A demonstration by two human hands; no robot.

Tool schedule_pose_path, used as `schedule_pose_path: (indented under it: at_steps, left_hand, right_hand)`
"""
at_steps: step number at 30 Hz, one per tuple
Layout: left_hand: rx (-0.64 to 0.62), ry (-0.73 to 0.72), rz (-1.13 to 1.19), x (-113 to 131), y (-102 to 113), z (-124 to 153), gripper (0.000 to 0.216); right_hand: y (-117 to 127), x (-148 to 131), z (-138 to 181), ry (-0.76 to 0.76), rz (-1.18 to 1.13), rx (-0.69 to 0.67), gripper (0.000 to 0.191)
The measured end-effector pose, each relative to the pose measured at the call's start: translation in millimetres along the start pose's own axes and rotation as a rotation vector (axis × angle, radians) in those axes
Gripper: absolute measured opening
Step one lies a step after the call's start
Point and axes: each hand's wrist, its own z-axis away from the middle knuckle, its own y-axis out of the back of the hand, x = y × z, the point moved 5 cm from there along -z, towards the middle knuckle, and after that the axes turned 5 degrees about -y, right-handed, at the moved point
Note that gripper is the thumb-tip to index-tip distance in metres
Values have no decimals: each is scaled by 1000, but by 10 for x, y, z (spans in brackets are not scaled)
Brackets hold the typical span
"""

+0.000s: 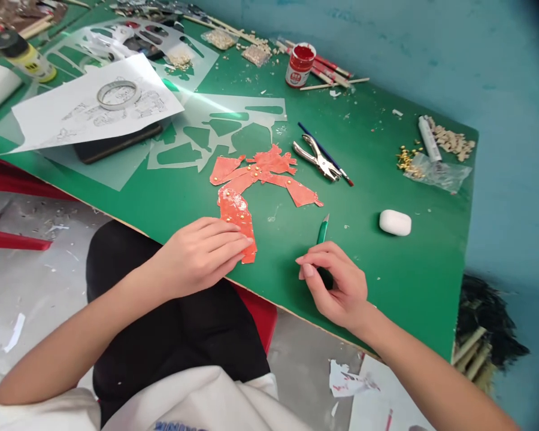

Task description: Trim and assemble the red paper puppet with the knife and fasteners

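A jointed red paper figure with gold brads at its joints lies on the green table. My left hand rests flat on its lower end, fingers stretched out and partly covering it. To the right, my right hand sits on the table with fingers curled and the thumb close to the index finger; nothing shows between the fingertips. A green pencil pokes out beyond its knuckles, point away from me, its rear part hidden by the hand. Behind the figure lie a silver hole punch and a thin dark-blue paintbrush.
A white oval case lies at the right, gold brads beyond it. A red paint jar stands near the wall. Cut-out plastic sheets and a printed drawing under a tape roll cover the left side.
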Motion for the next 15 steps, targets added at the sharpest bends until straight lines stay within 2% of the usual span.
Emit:
schedule_pose_path:
  at_steps: [3, 7, 11, 15]
  left_hand:
    - [-38, 89, -89, 63, 19, 33, 31]
    - [-138, 120, -176, 111, -102, 8, 52]
    - [-89, 102, -190, 100, -178, -1, 46]
    - [-34, 95, -175, 54, -187, 13, 40]
  right_hand:
    - [18, 5, -29, 47, 81, -17, 24]
    - [121, 17, -115, 77, 344, -103, 28]
    - [259, 6, -106, 224, 774, -339, 47]
    - [297, -44, -62, 433, 1053, -448, 53]
